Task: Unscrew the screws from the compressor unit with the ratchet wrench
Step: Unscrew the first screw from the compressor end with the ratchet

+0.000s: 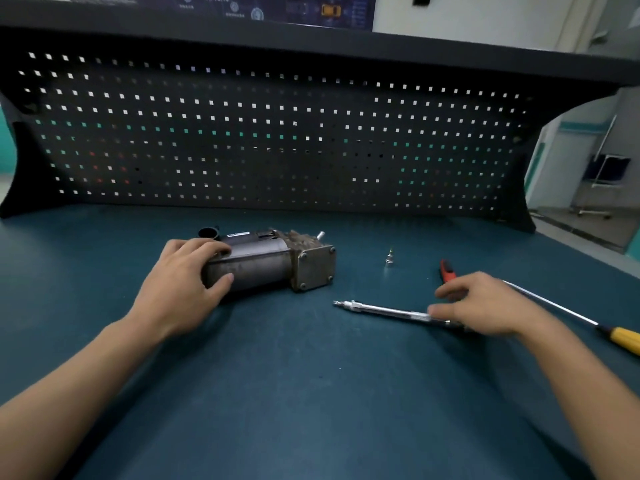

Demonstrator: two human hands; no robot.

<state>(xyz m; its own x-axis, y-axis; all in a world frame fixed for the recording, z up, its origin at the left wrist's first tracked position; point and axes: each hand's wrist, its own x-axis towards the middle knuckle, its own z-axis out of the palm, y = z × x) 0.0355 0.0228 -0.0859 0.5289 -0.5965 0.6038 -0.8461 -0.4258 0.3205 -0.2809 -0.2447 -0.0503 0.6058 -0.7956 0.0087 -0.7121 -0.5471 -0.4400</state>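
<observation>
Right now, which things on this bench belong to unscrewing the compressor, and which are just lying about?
In the job: compressor unit, its end-plate screws, ratchet wrench, left hand holding the unit, right hand at the wrench.
Lying about: small socket bit, red-handled tool, yellow-handled screwdriver.

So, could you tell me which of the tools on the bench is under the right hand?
The silver ratchet wrench: the right hand touches its handle, while the yellow-handled screwdriver and red-handled tool lie beyond it.
</observation>
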